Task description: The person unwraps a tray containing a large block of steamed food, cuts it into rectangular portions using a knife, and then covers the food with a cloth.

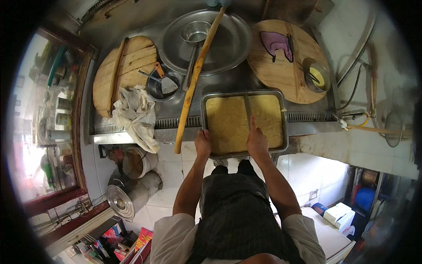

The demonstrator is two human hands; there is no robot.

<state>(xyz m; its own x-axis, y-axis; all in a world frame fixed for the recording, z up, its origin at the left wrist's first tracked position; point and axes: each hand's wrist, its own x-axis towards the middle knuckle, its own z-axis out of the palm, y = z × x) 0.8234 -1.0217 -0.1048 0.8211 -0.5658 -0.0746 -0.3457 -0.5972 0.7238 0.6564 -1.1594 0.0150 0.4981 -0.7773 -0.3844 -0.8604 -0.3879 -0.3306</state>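
A rectangular metal baking tray [286, 132] sits at the front edge of the steel counter, filled with a flat yellow slab that looks like cake. My left hand [203, 143] grips the tray's near left corner, its fingers wrapped over the rim. Across the yellow slab, from the far rim toward me, lies a long, narrow dark blade [247, 105]. My right hand [257, 141] is closed around its near end over the tray's near side, with the index finger stretched along its top. The fingers cover the handle, so its shape is hidden.
A long wooden pole [193, 86] leans left of the tray, beside a wide steel basin [235, 57] holding a ladle [194, 33]. Round wooden lids [303, 44] flank the basin. A crumpled cloth [136, 115] hangs over the edge near a bowl [157, 90] with a scraper.
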